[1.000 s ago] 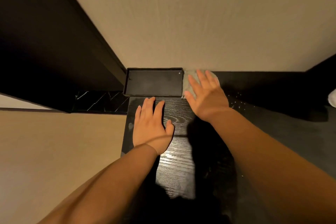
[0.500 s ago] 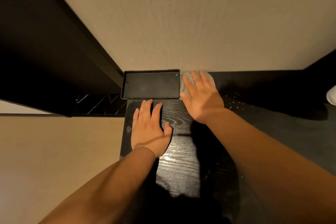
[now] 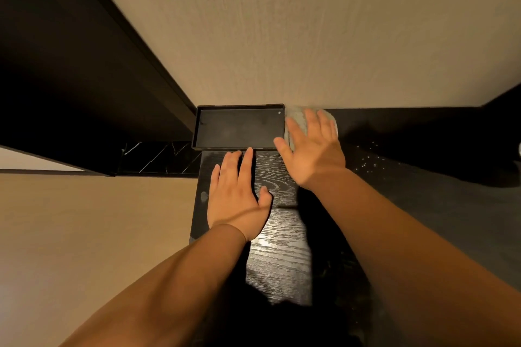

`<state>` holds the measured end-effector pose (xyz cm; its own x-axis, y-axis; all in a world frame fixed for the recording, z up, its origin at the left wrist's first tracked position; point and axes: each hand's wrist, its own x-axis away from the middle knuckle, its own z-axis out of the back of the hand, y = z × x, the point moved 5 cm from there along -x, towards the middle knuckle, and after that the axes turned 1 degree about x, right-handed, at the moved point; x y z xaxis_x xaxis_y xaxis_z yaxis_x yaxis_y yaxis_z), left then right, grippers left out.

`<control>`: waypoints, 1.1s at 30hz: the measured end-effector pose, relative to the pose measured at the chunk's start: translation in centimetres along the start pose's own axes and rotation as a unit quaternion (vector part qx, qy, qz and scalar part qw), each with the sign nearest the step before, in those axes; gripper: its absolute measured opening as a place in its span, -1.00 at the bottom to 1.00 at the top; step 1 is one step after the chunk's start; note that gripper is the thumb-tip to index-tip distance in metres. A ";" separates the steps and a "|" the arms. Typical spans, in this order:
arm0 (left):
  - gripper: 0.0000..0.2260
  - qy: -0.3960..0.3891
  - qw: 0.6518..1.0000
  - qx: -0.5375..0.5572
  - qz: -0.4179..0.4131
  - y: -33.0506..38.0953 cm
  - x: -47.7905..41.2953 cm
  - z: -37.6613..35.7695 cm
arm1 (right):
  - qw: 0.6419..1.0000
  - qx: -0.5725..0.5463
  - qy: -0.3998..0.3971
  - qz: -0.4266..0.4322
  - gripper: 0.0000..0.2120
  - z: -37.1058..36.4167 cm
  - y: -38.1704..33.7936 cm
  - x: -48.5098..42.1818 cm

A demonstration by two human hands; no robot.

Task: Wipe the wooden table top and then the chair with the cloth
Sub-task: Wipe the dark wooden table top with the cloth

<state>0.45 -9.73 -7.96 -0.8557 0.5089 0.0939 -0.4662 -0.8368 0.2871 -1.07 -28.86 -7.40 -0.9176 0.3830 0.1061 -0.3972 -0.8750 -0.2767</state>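
Now flat right hand [image 3: 313,150] on pale cloth [image 3: 293,119], flat left hand [image 3: 234,195] on grained black table [image 3: 279,258].

Cloth [image 3: 330,118] is mostly buried under the right hand [image 3: 313,149], only its pale edges peek out past the fingers [image 3: 310,122]. Both forearms run out of view at the bottom. Near end of the table [image 3: 279,248] sinks into black shadow. Some white thing [image 3: 519,149] is cut off at the right edge, can't tell what.
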 end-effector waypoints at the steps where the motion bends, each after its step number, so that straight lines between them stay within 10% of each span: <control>1: -0.23 -0.002 1.000 -0.001 -0.001 0.0 0.0 0.0 | 0.999 -0.004 0.031 0.017 -0.29 -0.1 0.2 1.1; 25: -0.24 0.004 1.000 0.003 0.002 0.2 0.0 0.3 | 0.996 0.072 -0.043 -0.030 -0.14 -0.2 0.1 -1.9; 33: -0.24 0.008 1.000 0.005 0.004 0.1 0.0 0.3 | 0.992 0.064 -0.072 0.077 -0.09 -1.5 0.7 7.8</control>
<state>0.44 -9.79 -7.63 -0.8624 0.4997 0.0814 -0.4579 -0.8383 0.2960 -8.54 -26.08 -8.16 -0.9563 0.2034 0.2099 -0.2420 -0.9538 -0.1781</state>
